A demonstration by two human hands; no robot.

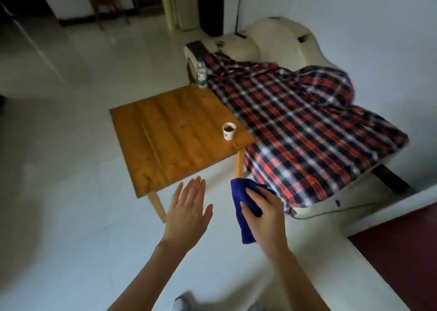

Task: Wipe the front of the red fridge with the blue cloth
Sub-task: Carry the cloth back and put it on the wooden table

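The right hand (264,213) grips the blue cloth (244,212) — fingers wrapped around it. The left hand (189,209) is flat and spread, holding nothing, near the wooden table (175,131).

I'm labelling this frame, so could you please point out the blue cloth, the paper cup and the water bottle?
blue cloth (239,193): head view, upper fold above the fingers.
paper cup (229,134): head view, outer wall.
water bottle (201,76): head view, label band.

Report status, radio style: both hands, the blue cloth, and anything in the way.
Left hand open, empty. Right hand gripping blue cloth, held in the air. Dark red surface at right edge, untouched. Wooden table ahead.
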